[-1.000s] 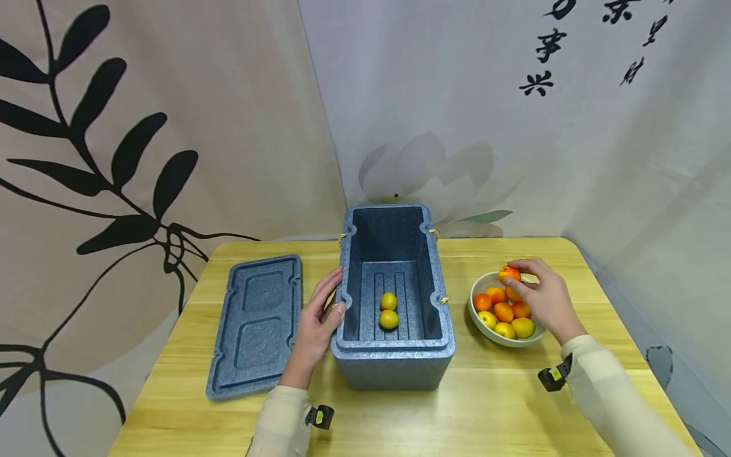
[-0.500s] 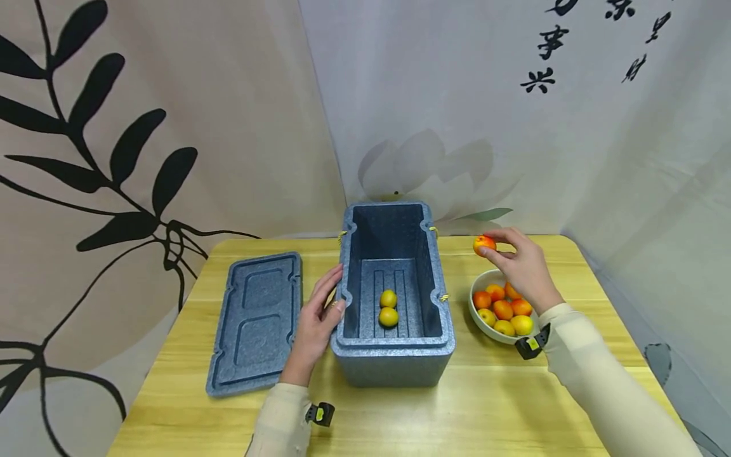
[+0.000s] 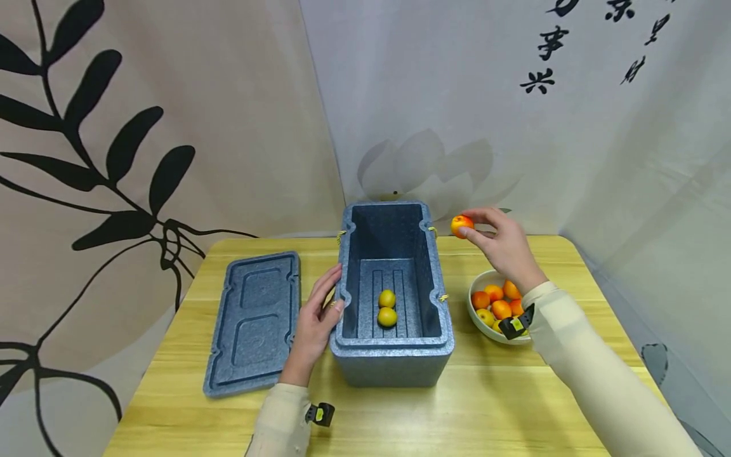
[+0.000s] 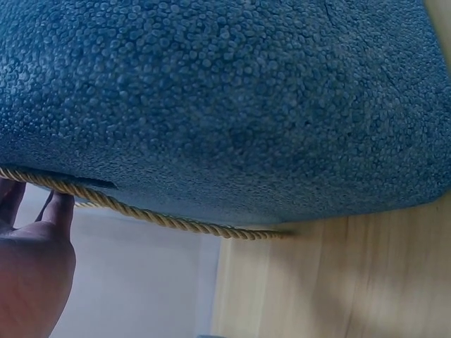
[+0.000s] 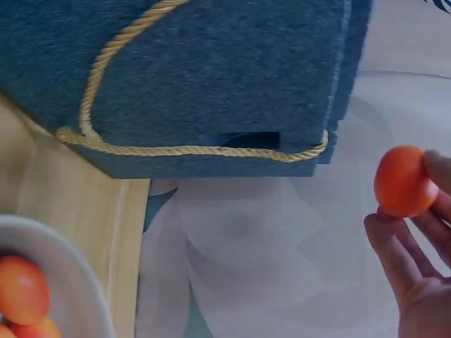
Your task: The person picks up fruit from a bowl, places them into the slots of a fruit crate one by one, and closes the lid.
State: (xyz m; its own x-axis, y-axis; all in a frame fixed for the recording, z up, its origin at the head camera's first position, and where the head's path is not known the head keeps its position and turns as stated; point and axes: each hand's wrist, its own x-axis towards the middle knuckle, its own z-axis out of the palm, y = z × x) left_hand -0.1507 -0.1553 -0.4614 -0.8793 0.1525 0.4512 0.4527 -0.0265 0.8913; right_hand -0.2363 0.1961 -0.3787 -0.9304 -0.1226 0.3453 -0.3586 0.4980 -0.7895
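Observation:
A blue-grey foam box [image 3: 393, 368] with yellow rope handles stands lidless mid-table, two yellow fruits [image 3: 387, 317] touching on its floor. My left hand [image 3: 313, 327] rests against the box's left wall, fingers extended along the rim; in the left wrist view its fingers show beside the rope [image 4: 176, 222]. Fingertips and thumb of my right hand [image 3: 502, 244] pinch a small, smooth orange-red fruit [image 3: 461, 226], held in the air right of the box's far end. The same fruit [image 5: 404, 182] appears rounded in the right wrist view. Below the right wrist sits a pale bowl [image 3: 475, 304] of orange and yellow fruits [image 3: 501, 310].
The box's lid [image 3: 254, 324] lies flat on the table left of the left hand. The wooden table [image 3: 394, 422] backs onto a printed cloth [image 3: 257, 127]. A rope handle [image 5: 190, 150] hangs along the box's right side.
My right hand has lifted the orange-red fruit out of the bowl and carried it up and leftward towards the box. The left hand keeps its place on the box.

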